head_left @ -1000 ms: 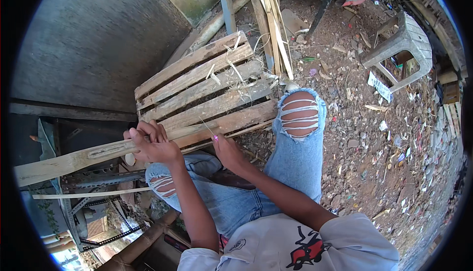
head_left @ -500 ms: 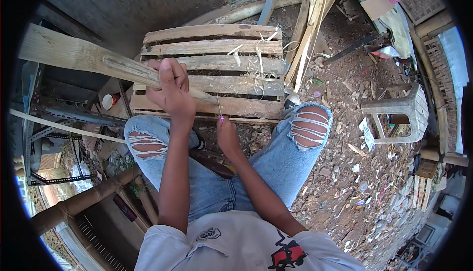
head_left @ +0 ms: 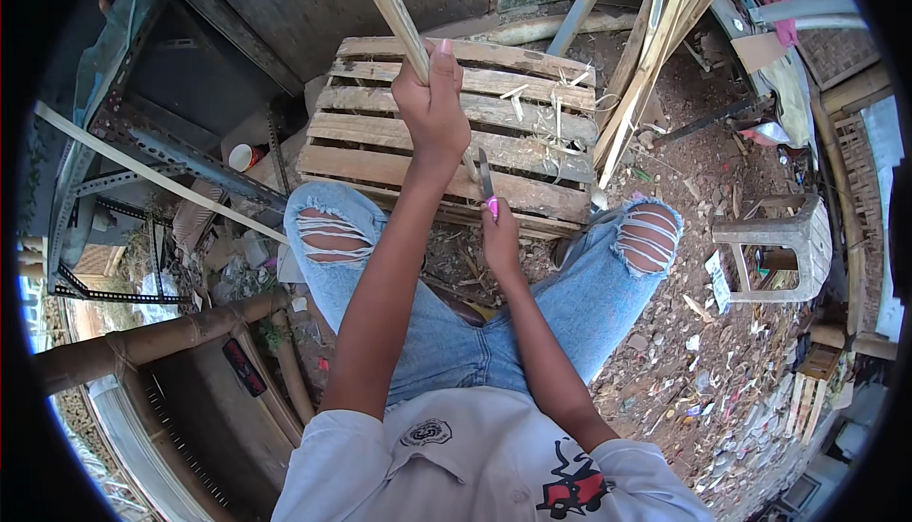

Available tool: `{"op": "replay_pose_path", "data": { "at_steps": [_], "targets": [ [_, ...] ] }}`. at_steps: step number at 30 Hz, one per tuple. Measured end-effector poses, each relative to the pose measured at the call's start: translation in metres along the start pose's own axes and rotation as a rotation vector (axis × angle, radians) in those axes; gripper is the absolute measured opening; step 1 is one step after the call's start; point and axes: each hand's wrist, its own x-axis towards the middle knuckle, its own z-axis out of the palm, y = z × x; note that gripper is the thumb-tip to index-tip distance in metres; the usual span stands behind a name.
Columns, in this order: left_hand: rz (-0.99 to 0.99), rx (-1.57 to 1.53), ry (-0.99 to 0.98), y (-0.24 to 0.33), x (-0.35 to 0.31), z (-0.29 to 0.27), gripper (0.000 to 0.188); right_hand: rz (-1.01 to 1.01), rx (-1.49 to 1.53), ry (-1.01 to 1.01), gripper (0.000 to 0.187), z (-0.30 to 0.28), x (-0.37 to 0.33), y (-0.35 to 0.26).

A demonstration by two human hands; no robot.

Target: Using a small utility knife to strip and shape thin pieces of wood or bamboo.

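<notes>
A length of wood (head_left: 388, 4) rises away from me out of my left hand (head_left: 432, 109), whose fingers are wrapped round it with the thumb on top. Its lower end shows just below that hand, over the slatted wooden bench (head_left: 380, 134). My right hand (head_left: 501, 237) grips a knife (head_left: 486, 175) by its pink handle, blade pointing up and away from me. The blade is right beside the wood's lower end; I cannot tell whether they touch. Pale shavings (head_left: 559, 121) lie on the bench's right side.
Long split wooden strips (head_left: 655, 56) lean behind the bench at the right. A worn plastic stool (head_left: 807, 246) stands on the littered ground to the right. At the left are a metal frame (head_left: 71, 185), a long thin strip (head_left: 152, 169) and a red cup (head_left: 244, 156).
My left hand has swung the wood from pointing left to pointing away from me. The knife has tilted and moved slightly right and away. The whole view has shifted.
</notes>
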Motion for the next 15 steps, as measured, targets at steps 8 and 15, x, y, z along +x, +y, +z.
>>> {"op": "replay_pose_path", "data": {
  "at_steps": [8, 15],
  "targets": [
    [0.035, -0.005, 0.022, 0.000, 0.001, -0.008, 0.018, 0.004, -0.050, 0.161, 0.026, -0.017, 0.002, -0.001],
    [-0.030, -0.059, 0.001, 0.002, -0.007, -0.006, 0.030, -0.011, -0.106, 0.128, 0.028, -0.016, -0.014, 0.015]
  ]
}}
